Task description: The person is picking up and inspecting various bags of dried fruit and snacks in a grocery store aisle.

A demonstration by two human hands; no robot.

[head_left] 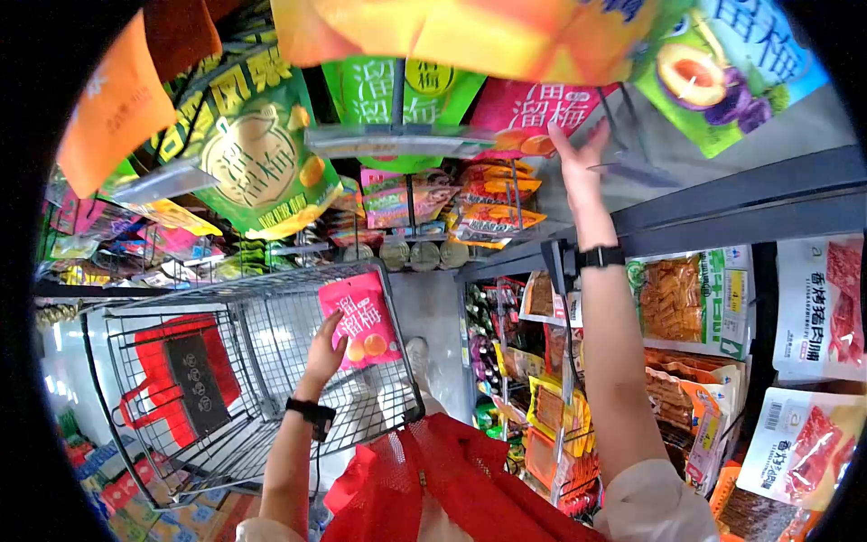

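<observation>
My left hand (pixel 327 350) grips the left edge of a pink bag of plum snacks (pixel 366 318), held upright over the wire shopping cart (pixel 271 312). My right hand (pixel 581 163) is raised to the shelf with its fingers spread. Its fingertips are right at the lower right corner of another pink plum bag (pixel 506 113), which hangs behind a clear price strip (pixel 397 143). Beside that one hangs a bright green plum bag (pixel 361 90). A large dark green plum bag (pixel 257 163) hangs further left.
A red bag with a dark panel (pixel 194 379) is in the cart. Dried meat packs (pixel 673 298) hang on the right below a dark shelf rail (pixel 750 203). An orange bag (pixel 470 36) overhangs the top, and a blue-green plum bag (pixel 722 72) hangs upper right.
</observation>
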